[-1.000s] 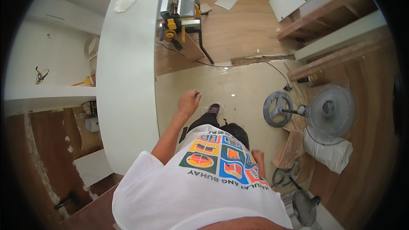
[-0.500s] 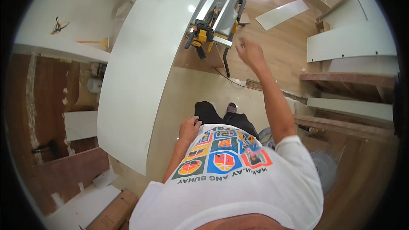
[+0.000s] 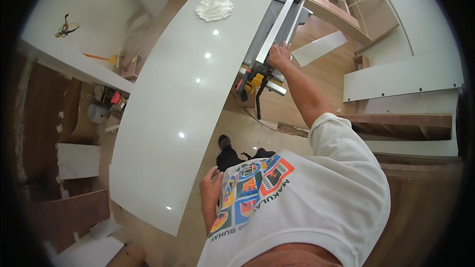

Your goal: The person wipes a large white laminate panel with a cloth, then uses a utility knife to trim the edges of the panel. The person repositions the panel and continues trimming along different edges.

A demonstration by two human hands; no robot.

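A table saw [image 3: 264, 37] with a grey top, long silver bars and yellow-and-black parts stands beyond me, along the right edge of a long white panel [image 3: 163, 133]. My right hand [image 3: 280, 55] is on the saw, its fingers curled over the silver fence [image 3: 275, 32] at its near part. What lies under that palm is hidden. My left hand [image 3: 211, 187] hangs low by my dark trousers, fingers loosely bent and apart, with nothing seen in it. On the panel's far part lies a crumpled whitish sheet [image 3: 213, 8].
A white board [image 3: 320, 48] lies on the wood floor right of the saw. Cabinet frames [image 3: 403, 126] and a long white panel [image 3: 401, 76] line the right side. A cable [image 3: 260, 122] runs along the floor. Boards [image 3: 78, 160] and a yellow-headed brush [image 3: 111, 60] are at left.
My right hand has moved from the air beside the saw onto its fence. My body has turned and stepped closer to the saw. The left hand has shifted slightly away from the trousers.
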